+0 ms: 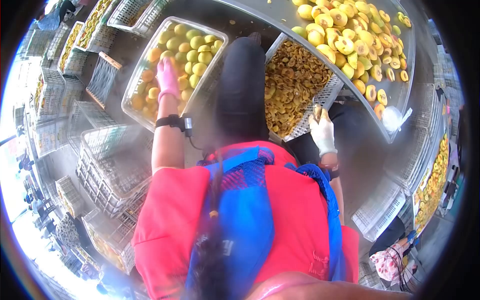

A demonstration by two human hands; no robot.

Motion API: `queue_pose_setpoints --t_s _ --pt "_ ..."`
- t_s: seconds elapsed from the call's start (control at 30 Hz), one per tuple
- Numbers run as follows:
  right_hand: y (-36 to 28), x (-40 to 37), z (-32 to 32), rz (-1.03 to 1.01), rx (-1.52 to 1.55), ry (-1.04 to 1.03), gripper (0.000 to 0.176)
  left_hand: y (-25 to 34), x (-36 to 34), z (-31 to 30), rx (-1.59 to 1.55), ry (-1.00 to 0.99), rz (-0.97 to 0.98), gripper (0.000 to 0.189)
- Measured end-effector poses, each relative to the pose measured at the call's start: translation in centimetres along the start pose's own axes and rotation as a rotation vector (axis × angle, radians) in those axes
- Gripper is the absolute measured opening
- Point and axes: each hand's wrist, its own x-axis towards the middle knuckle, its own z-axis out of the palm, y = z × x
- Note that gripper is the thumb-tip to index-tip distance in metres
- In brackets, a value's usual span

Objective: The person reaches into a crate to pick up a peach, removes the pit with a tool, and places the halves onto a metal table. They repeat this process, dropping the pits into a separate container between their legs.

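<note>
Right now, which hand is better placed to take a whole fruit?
Probably the left: the pink-gloved left hand is at the whole fruit in their crate, while the right hand is farther off, by the brown pieces.

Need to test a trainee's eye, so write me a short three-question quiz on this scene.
1. Choose: the left hand is over a) brown scraps, b) round fruit in a crate, c) a plastic bag.
2. True or false: cut fruit lies on the metal table.
3. Fill in: the right hand wears a ____ glove.
Key: 1. b; 2. true; 3. white.
</note>
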Motion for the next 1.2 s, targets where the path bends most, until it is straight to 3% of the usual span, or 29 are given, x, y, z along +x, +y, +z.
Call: queue_pose_setpoints --t_s 0.03,0.07,0.1,0.17,0.27,0.3,0.37,0.47,0.5,0.57,0.6,0.7,0.77,0.8,0.83,0.87,0.93,1.0,1.1,1.2 --pt "0.0 -0.1 0.1 0.03 -0.017 -0.035 0.026 -4.9 3.0 -1.9 -0.027 0.035 -0.049 0.054" --pt "0.2 -0.2 0.3 0.061 -0.033 -0.068 0.029 -3.7 2.0 -3.3 0.354 0.148 -0.037 0.051" --pt "0.2 -0.4 0.4 0.094 -0.051 -0.099 0.032 -11.6 7.4 -6.3 0.482 0.181 -0.076 0.055" --pt "-0.1 -0.6 0.7 0.099 -0.034 -0.113 0.028 -8.1 4.8 -6.5 0.666 0.233 -0.186 0.054" --pt "0.9 -0.8 1.9 0.184 0.045 -0.169 0.027 -9.1 4.2 -6.1 0.99 0.233 -0.057 0.062" --pt "1.3 -0.7 2.3 0.154 0.031 -0.175 0.029 -11.4 5.2 -5.9 1.189 0.147 -0.023 0.073" --pt "1.4 -0.7 2.5 0.099 0.003 -0.179 0.031 -13.8 5.4 -5.1 1.203 -0.01 -0.257 0.08" --pt "-0.2 -0.6 2.2 0.03 -0.051 -0.143 0.033 -14.4 6.5 -6.1 1.178 -0.105 -0.255 0.082" --pt "-0.3 -0.5 2.1 0.088 -0.047 -0.179 0.032 -15.6 8.3 -6.9 1.219 -0.167 -0.226 0.082" --pt "0.0 -0.5 2.2 0.233 -0.014 -0.249 0.032 -11.1 8.5 -5.9 1.286 -0.207 -0.307 0.08" --pt "-0.4 -0.8 2.2 0.195 0.031 -0.147 0.031 -8.1 7.3 -4.9 1.27 -0.163 -0.121 0.076" --pt "-1.2 -0.9 2.9 -0.013 0.009 0.243 0.024 -2.2 6.2 0.9 0.821 0.003 0.317 0.051" --pt "-1.6 -0.7 3.1 -0.106 0.05 0.319 0.025 3.4 3.2 6.4 0.526 -0.129 0.514 0.044" --pt "-1.4 -0.6 2.7 0.017 -0.069 0.136 0.025 8.8 -1.2 9.6 0.277 -0.314 0.445 0.044" --pt "0.1 -0.5 3.1 0.036 -0.138 -0.011 0.026 11.5 -3.0 12.5 0.258 -0.435 0.545 0.043" --pt "1.6 -0.4 3.4 0.044 -0.207 -0.159 0.027 15.9 -7.2 15.2 0.252 -0.536 0.329 0.04" --pt "0.8 -0.3 3.5 0.141 -0.135 -0.132 0.031 17.5 -9.2 20.5 0.384 -0.852 0.346 0.04" --pt "-0.3 -0.5 2.7 0.123 -0.064 -0.072 0.03 14.6 -9.2 27.2 0.727 -0.812 0.971 0.044" --pt "-1.6 -0.9 0.9 0.077 0.051 0.01 0.026 14.1 -11.9 33.2 1.218 -0.873 0.926 0.052" --pt "-0.9 -1.4 0.3 0.035 0.086 0.086 0.024 13.9 -12.1 36.0 1.306 -0.816 0.841 0.055"
